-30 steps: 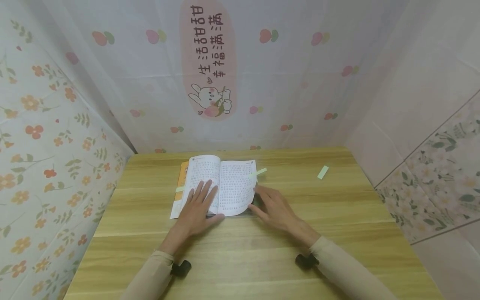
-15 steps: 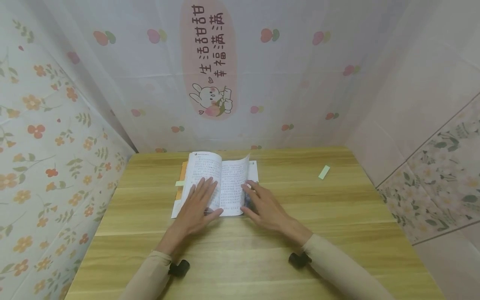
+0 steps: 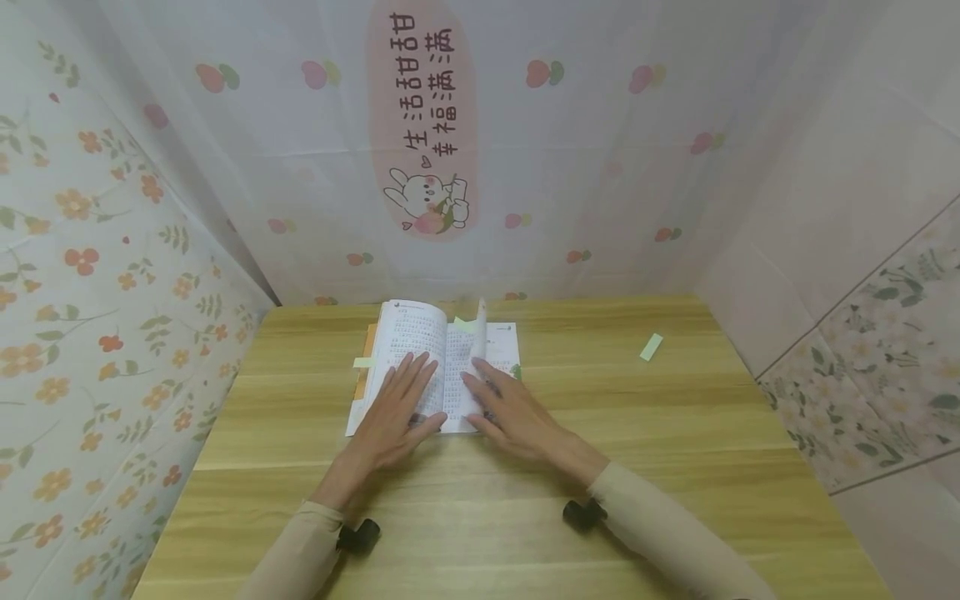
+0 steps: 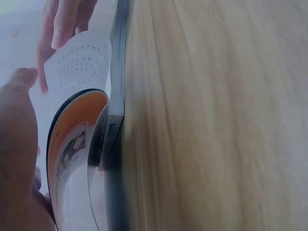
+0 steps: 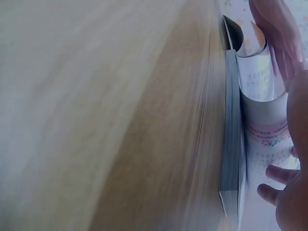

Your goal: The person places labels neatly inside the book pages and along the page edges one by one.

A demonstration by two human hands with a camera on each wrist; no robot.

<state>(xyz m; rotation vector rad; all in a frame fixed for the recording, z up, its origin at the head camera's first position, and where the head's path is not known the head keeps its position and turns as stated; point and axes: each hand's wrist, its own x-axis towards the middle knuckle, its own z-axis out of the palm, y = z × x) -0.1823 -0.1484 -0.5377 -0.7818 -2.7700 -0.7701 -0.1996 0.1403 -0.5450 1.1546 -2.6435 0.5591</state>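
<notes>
An open book (image 3: 420,333) with printed pages lies on the wooden table, an orange cover edge showing at its left. My left hand (image 3: 393,412) rests on the left page with fingers stretched out. My right hand (image 3: 517,417) touches a raised page (image 3: 478,333) from its right side, fingers spread and thumb apart from them. That page stands almost upright and bends toward the left. Under it, another right-hand page (image 3: 504,337) shows. The left wrist view shows the curled orange inner cover (image 4: 72,115) beside my left thumb (image 4: 24,79).
Pale green paper strips stick out of the book, one tab (image 3: 363,362) at its left edge and one tab (image 3: 463,324) near the raised page. Another green strip (image 3: 651,347) lies at the right on the wooden table (image 3: 480,517). Patterned curtains (image 3: 585,167) stand behind.
My right hand has moved left, lifting the right-hand page from nearly flat to almost upright and uncovering the page below. My left hand has stayed on the left page.
</notes>
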